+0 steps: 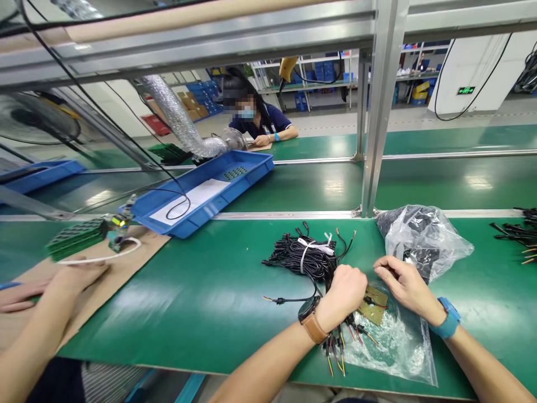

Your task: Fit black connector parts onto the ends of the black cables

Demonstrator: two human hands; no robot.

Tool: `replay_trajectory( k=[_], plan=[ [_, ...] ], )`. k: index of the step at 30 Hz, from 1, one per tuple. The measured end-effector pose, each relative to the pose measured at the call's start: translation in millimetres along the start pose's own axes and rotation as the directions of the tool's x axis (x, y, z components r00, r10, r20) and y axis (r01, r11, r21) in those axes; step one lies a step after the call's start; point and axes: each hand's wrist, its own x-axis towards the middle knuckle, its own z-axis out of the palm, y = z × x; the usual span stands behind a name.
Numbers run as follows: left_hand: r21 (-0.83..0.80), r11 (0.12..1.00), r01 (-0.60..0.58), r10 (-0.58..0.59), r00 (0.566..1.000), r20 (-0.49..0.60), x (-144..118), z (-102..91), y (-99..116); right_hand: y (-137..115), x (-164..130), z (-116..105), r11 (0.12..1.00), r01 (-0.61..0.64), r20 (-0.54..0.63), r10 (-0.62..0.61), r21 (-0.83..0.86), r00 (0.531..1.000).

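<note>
My left hand (347, 290), above a brown leather watch strap, is curled closed over the lower end of a bundle of black cables (308, 256). Its fingertips are hidden, so what it grips cannot be made out. Close on its right, my right hand (403, 281) has bent fingers, thumb and forefinger drawn together; anything between them is too small to see. Below and between the hands lies a small brownish plate (376, 314) with a short black cable end on it. A clear plastic bag (398, 352) lies flat beneath, beside stripped red and yellow wire ends.
A filled clear bag (423, 238) sits behind my right hand. More black cables (520, 232) lie far right. A blue tray (201, 218) stands back left. At left, another person's arm (50, 305) rests on cardboard near green trays (78, 238). A metal post (375, 140) rises behind the bench.
</note>
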Motion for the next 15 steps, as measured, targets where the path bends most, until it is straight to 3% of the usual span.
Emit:
replay_trajectory(
  k=[3,6,10,12,15],
  plan=[
    [-0.018,1.000,0.007,-0.007,0.999,-0.033,0,-3.8,-5,5,1,-2,0.992,-0.065,-0.031,0.069,0.110,0.997],
    [-0.225,0.973,-0.058,0.021,0.986,-0.163,-6,-8.8,-17,9,0,-7,0.953,-0.160,-0.018,0.170,0.256,0.985],
    [-0.558,0.796,-0.234,0.025,0.934,-0.356,-15,-16.5,-27,9,0,-15,0.888,-0.216,-0.021,0.245,0.406,0.969],
    [-0.638,0.716,-0.282,0.000,0.915,-0.404,-17,-19.4,-28,8,1,-17,0.865,-0.225,-0.034,0.268,0.449,0.963],
    [-0.672,0.668,-0.320,-0.020,0.895,-0.445,-20,-21.3,-24,6,2,-18,0.846,-0.227,-0.031,0.276,0.483,0.961]
  ],
)
